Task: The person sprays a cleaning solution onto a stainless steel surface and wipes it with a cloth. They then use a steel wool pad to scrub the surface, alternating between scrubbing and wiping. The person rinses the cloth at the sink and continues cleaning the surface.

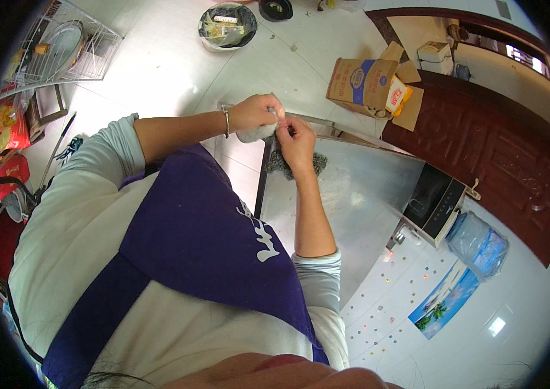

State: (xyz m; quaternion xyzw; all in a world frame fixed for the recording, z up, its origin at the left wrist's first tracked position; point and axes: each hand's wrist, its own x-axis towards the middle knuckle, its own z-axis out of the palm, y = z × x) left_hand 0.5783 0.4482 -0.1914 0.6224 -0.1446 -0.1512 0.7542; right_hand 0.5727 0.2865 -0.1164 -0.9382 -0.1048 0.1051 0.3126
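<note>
My left hand [255, 111], with a bracelet at the wrist, grips a soft whitish cloth or bag [255, 134] that hangs below the fingers. What it is made of is hard to tell. My right hand [297, 142] meets the left, its thumb and fingertips pinching at the item's edge. Both hands are above the near-left corner of a metal-topped table [352, 194]. Under my right wrist a dark, speckled, mesh-like mass [279, 164] lies on the tabletop, partly hidden by the forearm.
An induction cooker [433, 197] stands at the table's right end, near a large blue water bottle [479, 243]. Beyond the table are an opened cardboard box [360, 85] and a lined waste bin [227, 28]. A wire rack [76, 53] holds dishes at left. A carved wooden door [508, 180] stands at right.
</note>
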